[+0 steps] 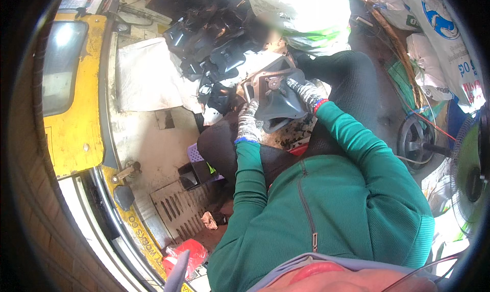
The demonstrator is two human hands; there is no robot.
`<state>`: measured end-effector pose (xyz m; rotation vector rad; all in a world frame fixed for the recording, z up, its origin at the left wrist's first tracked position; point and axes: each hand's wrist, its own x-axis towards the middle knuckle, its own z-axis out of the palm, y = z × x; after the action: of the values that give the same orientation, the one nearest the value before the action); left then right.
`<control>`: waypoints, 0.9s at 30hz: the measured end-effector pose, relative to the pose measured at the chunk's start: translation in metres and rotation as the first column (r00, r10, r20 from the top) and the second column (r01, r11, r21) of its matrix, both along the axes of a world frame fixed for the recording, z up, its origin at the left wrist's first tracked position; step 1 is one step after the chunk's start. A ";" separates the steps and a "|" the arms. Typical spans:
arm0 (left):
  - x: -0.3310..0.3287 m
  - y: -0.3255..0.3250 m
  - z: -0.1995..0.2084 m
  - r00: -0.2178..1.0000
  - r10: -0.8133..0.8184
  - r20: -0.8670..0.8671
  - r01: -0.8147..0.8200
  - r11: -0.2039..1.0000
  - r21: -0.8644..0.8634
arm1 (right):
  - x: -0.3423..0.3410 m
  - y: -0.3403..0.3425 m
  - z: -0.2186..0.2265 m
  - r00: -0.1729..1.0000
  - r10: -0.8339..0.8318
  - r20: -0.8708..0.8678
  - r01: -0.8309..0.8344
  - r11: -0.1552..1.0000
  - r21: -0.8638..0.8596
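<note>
Over my lap I hold a dark grey moulded plastic part (pixel 279 102), with a flared, curved edge toward me and a round feature near its middle. My left hand (pixel 249 119), in a speckled knit glove with a blue cuff, grips its left side. The right hand (pixel 304 91), gloved the same way with a red-edged cuff, is closed on the part's right side. Some of the fingertips are hidden behind or blended into the part. Just beyond, to the left, lies a heap of glossy black plastic pieces (pixel 224 57).
A yellow machine (pixel 76 144) stands at left, beside a white cloth (pixel 145 75). Near my left knee are a black bin (pixel 190 175) and a purple basket (pixel 194 153). White sacks (pixel 443 52), a black wheel (pixel 411 141) and a fan (pixel 472 174) line the right; a red bag (pixel 185 256) lies lower left.
</note>
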<state>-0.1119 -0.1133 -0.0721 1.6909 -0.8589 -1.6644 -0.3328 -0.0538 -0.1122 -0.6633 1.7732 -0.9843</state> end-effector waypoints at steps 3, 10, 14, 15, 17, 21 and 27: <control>0.001 -0.005 -0.021 1.000 -0.018 0.011 0.018 0.997 -0.075 | 0.002 -0.009 0.025 0.986 -0.129 -0.102 0.101 0.964 -0.247; 0.003 -0.038 -0.084 0.967 -0.243 0.071 0.252 0.902 -0.350 | -0.019 -0.034 0.038 0.765 0.435 -0.475 -0.461 0.885 0.070; -0.028 -0.048 -0.051 0.993 -0.077 0.092 0.096 0.970 -0.224 | -0.026 -0.053 0.003 0.894 0.272 -0.357 -0.319 0.944 -0.081; -0.031 -0.050 -0.048 0.996 0.015 0.093 0.002 0.983 -0.183 | -0.025 -0.058 -0.005 0.891 0.250 -0.379 -0.296 0.953 -0.067; -0.020 -0.054 -0.056 0.984 0.043 0.176 -0.012 0.985 -0.171 | -0.025 -0.067 -0.015 0.865 0.228 -0.447 -0.255 0.967 -0.001; -0.036 -0.029 -0.025 1.000 -0.025 -0.014 0.021 0.978 -0.208 | -0.026 -0.082 -0.058 0.856 0.242 -0.457 -0.196 0.970 0.146; -0.022 -0.008 -0.092 0.366 0.002 0.931 0.915 0.181 -0.360 | -0.011 -0.091 -0.075 0.821 0.252 -0.512 -0.247 0.966 0.080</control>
<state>-0.1336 -0.1210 -0.1640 1.1384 -2.5647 -0.1713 -0.3435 -0.1451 -0.1868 -1.2124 2.0787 -0.6454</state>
